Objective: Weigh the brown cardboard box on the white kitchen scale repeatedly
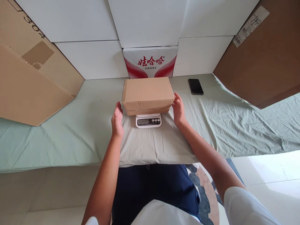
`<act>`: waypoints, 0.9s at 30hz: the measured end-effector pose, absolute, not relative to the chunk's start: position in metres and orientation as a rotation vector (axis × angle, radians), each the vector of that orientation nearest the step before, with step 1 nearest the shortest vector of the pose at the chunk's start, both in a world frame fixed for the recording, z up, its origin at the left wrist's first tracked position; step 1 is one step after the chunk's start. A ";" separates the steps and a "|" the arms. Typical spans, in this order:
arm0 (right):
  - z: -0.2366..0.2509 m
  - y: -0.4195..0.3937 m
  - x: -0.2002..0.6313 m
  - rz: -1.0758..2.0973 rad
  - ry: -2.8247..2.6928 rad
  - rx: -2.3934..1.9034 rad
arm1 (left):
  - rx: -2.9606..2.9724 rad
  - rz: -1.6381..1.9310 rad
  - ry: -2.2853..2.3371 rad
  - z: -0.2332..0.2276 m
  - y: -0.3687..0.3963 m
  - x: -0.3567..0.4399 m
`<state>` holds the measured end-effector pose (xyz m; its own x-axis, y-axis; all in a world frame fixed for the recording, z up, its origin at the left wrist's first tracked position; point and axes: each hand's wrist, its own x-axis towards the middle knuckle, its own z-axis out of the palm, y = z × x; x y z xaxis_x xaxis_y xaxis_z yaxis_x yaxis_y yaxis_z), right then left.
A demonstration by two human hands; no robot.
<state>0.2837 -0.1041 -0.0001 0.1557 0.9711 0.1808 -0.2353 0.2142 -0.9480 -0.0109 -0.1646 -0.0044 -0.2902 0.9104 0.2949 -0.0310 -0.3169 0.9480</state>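
A closed brown cardboard box [148,92] rests on a small white kitchen scale [148,121], whose display and buttons show in front of it. Most of the scale's plate is hidden under the box. Just off the box's left side is my left hand [117,120], fingers stretched forward and nothing in it. My right hand [178,110] is at the box's right side, fingers extended, with the fingertips close to the cardboard; whether they touch it I cannot tell.
A black phone [195,86] lies to the right on the green cloth [93,125]. Behind the box stands a white and red carton [150,62]. Large cardboard sheets flank the table at left [35,81] and right [262,59], with white panels [147,22] at the back.
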 end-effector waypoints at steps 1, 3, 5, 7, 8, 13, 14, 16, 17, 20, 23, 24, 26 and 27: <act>0.000 -0.105 0.283 1.082 -1.023 -0.943 | 1.227 1.693 1.190 -0.004 -0.165 -0.011; 0.001 -0.106 0.283 1.092 -1.028 -0.944 | 1.223 1.693 1.183 -0.004 -0.165 -0.011; 0.003 -0.107 0.282 1.102 -1.022 -0.940 | 1.223 1.694 1.175 -0.003 -0.165 -0.010; 0.004 -0.108 0.282 1.106 -1.016 -0.930 | 1.226 1.694 1.168 -0.003 -0.165 -0.010; 0.004 -0.108 0.281 1.104 -1.021 -0.923 | 1.225 1.696 1.167 -0.003 -0.165 -0.010; 0.006 -0.109 0.280 1.092 -1.096 -0.912 | 1.230 1.675 1.182 -0.002 -0.164 -0.009; 0.007 -0.110 0.280 1.094 -1.101 -0.913 | 1.235 1.672 1.181 -0.002 -0.164 -0.009; 0.008 -0.110 0.280 1.101 -1.099 -0.905 | 1.239 1.676 1.174 -0.001 -0.164 -0.009; 0.008 -0.110 0.280 1.104 -1.098 -0.900 | 1.238 1.679 1.171 -0.001 -0.164 -0.009; 0.008 -0.111 0.279 1.106 -1.109 -0.896 | 1.245 1.671 1.169 0.000 -0.165 -0.008; 0.007 -0.109 0.279 1.113 -1.094 -0.902 | 1.250 1.653 1.169 0.002 -0.165 -0.007; 0.006 -0.109 0.279 1.117 -1.085 -0.902 | 1.248 1.650 1.169 0.002 -0.166 -0.007; 0.005 -0.108 0.279 1.121 -1.079 -0.903 | 1.243 1.647 1.171 0.003 -0.166 -0.006; 0.005 -0.108 0.279 1.122 -1.083 -0.904 | 1.241 1.644 1.173 0.003 -0.167 -0.005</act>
